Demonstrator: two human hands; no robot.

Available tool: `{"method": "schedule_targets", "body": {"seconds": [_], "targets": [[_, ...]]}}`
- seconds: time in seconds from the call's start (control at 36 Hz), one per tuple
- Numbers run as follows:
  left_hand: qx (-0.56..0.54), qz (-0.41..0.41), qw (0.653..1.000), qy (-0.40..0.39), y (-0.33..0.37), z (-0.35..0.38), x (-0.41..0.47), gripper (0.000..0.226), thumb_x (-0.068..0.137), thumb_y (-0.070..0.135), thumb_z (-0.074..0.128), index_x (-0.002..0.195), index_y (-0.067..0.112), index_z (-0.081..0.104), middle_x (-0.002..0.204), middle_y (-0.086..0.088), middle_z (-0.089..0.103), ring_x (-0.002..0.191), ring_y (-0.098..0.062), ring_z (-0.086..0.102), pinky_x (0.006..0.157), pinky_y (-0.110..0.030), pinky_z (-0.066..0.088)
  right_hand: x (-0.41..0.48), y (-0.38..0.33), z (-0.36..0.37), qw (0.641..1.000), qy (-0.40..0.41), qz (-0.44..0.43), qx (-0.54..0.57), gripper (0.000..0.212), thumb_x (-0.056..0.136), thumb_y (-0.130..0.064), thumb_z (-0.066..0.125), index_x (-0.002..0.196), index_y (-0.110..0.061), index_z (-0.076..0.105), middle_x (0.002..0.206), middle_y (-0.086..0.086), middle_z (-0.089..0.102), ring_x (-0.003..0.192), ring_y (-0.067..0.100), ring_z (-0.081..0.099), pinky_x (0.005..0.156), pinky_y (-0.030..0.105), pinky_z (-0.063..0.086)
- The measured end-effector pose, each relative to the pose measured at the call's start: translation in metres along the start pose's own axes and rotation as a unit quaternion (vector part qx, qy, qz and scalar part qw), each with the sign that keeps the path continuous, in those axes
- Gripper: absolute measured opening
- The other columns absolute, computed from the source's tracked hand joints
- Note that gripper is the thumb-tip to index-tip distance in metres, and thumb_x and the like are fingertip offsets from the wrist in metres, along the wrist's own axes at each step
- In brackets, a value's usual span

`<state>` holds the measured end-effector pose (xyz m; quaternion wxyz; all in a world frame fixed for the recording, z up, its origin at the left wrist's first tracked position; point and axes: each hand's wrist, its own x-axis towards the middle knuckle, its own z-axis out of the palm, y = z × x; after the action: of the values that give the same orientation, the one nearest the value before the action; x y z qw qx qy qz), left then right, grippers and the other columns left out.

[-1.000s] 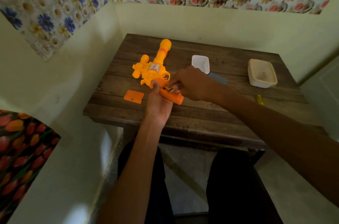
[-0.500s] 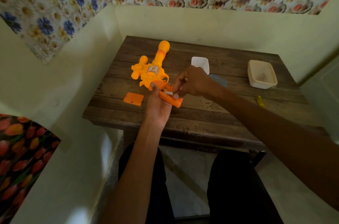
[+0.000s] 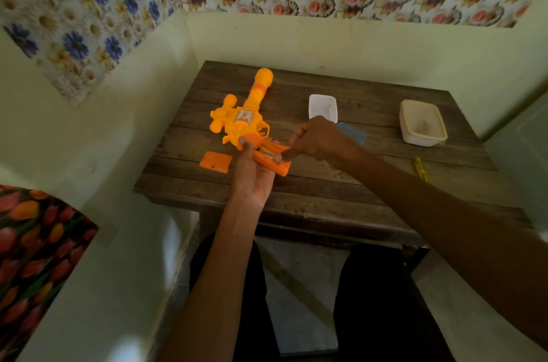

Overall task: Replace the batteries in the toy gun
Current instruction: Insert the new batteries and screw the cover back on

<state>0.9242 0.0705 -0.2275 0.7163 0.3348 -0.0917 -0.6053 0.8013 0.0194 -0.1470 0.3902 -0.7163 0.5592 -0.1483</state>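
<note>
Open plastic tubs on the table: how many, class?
2: a small white square plastic tub beyond the right hand, a larger cream rectangular plastic tub near the wooden table's right edge.

Head view. A wooden worktop (image 3: 355, 183) stands in a wall corner. The left hand (image 3: 252, 175) holds the orange grip of a yellow toy gun (image 3: 246, 121) from beneath, with the thumb on the grip's side; the barrel points away from the person, over the worktop. The right hand (image 3: 314, 139) reaches across and pinches the grip at an open compartment, where a silvery part shows. An orange cover plate (image 3: 215, 162) lies flat just left of the left hand. Farther back sit a white tub (image 3: 322, 106), a blue lid (image 3: 353, 132) partly hidden behind the right hand, and a cream tub (image 3: 422, 123). A thin yellow item (image 3: 421, 169) lies near the right edge.
</note>
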Motion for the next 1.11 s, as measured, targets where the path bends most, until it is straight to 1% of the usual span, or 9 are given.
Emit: {"method": "schedule_targets", "body": {"seconds": [0.17, 0.28, 0.5, 0.67, 0.75, 0.81, 0.86, 0.97, 1.11], "targets": [[0.011, 0.002, 1.000, 0.007, -0.004, -0.001, 0.001, 0.054, 0.100, 0.042, 0.039, 0.141, 0.007, 0.040, 0.096, -0.011, 0.063, 0.092, -0.022, 0.064, 0.091, -0.048, 0.051, -0.007, 0.001, -0.004, 0.993, -0.062, 0.090, 0.041, 0.030, 0.068, -0.024, 0.085, 0.061, -0.011, 0.059, 0.063, 0.000, 0.057, 0.057, 0.008, 0.050, 0.052, 0.022, 0.040], [0.008, 0.008, 1.000, 0.003, -0.006, 0.002, 0.004, 0.043, 0.103, 0.040, 0.035, 0.128, 0.008, 0.048, 0.095, -0.010, 0.062, 0.087, -0.020, 0.064, 0.084, -0.042, 0.051, -0.006, 0.001, -0.001, 0.978, -0.102, 0.157, 0.091, 0.032, 0.073, -0.021, 0.080, 0.063, -0.012, 0.051, 0.061, 0.004, 0.042, 0.050, 0.012, 0.031, 0.049, 0.023, 0.025], [-0.006, 0.007, 1.000, -0.012, -0.003, 0.002, -0.001, 0.039, 0.104, 0.040, 0.031, 0.108, 0.011, 0.057, 0.097, -0.013, 0.063, 0.094, -0.024, 0.063, 0.092, -0.049, 0.048, -0.007, -0.002, 0.007, 0.969, -0.103, 0.166, 0.153, 0.030, 0.074, -0.013, 0.075, 0.063, -0.017, 0.048, 0.059, 0.000, 0.040, 0.050, 0.009, 0.031, 0.046, 0.020, 0.027], [-0.029, 0.007, 0.999, 0.015, 0.002, 0.005, -0.004, 0.047, 0.102, 0.035, 0.038, 0.141, 0.008, 0.041, 0.124, -0.017, 0.060, 0.113, -0.029, 0.059, 0.095, -0.044, 0.047, -0.008, -0.002, -0.004, 0.972, -0.081, 0.169, 0.144, 0.027, 0.083, -0.035, 0.070, 0.070, -0.017, 0.055, 0.064, 0.000, 0.044, 0.053, 0.008, 0.032, 0.043, 0.020, 0.028], [-0.031, 0.015, 0.999, 0.024, 0.001, 0.002, -0.004, 0.048, 0.101, 0.032, 0.041, 0.143, 0.008, 0.038, 0.114, -0.015, 0.063, 0.103, -0.026, 0.063, 0.084, -0.039, 0.051, -0.002, -0.001, -0.013, 0.962, -0.068, 0.168, 0.202, 0.017, 0.091, -0.025, 0.061, 0.080, -0.012, 0.057, 0.070, 0.004, 0.053, 0.056, 0.010, 0.044, 0.045, 0.021, 0.035], [-0.022, 0.017, 0.999, 0.025, -0.001, 0.000, -0.002, 0.048, 0.102, 0.032, 0.040, 0.143, 0.007, 0.037, 0.108, -0.014, 0.063, 0.098, -0.025, 0.063, 0.084, -0.039, 0.051, -0.003, -0.002, -0.019, 0.954, -0.067, 0.155, 0.247, 0.004, 0.092, -0.008, 0.054, 0.092, -0.007, 0.058, 0.082, 0.009, 0.060, 0.065, 0.012, 0.054, 0.052, 0.024, 0.044], [-0.018, 0.014, 0.999, 0.028, -0.002, -0.003, 0.000, 0.048, 0.102, 0.032, 0.041, 0.142, 0.007, 0.038, 0.109, -0.015, 0.062, 0.101, -0.026, 0.061, 0.091, -0.043, 0.050, -0.004, -0.001, -0.021, 0.954, -0.075, 0.118, 0.264, 0.018, 0.092, 0.000, 0.048, 0.106, -0.006, 0.057, 0.089, 0.011, 0.063, 0.073, 0.015, 0.061, 0.060, 0.026, 0.052], [-0.019, 0.023, 0.999, 0.015, -0.004, -0.005, 0.003, 0.042, 0.102, 0.031, 0.040, 0.138, 0.009, 0.042, 0.111, -0.015, 0.062, 0.106, -0.028, 0.059, 0.108, -0.053, 0.038, -0.006, 0.000, -0.018, 0.955, -0.053, 0.022, 0.292, 0.020, 0.092, 0.006, 0.048, 0.104, -0.007, 0.057, 0.096, 0.016, 0.066, 0.082, 0.021, 0.068, 0.075, 0.033, 0.059], [-0.009, 0.025, 0.999, 0.018, -0.004, -0.006, 0.004, 0.045, 0.100, 0.035, 0.045, 0.137, 0.010, 0.043, 0.126, -0.023, 0.055, 0.124, -0.038, 0.051, 0.110, -0.058, 0.033, -0.009, -0.001, -0.013, 0.985, -0.028, -0.065, 0.155, 0.028, 0.089, 0.008, 0.054, 0.111, -0.003, 0.066, 0.080, 0.004, 0.063, 0.082, 0.021, 0.068, 0.079, 0.039, 0.059]]}}
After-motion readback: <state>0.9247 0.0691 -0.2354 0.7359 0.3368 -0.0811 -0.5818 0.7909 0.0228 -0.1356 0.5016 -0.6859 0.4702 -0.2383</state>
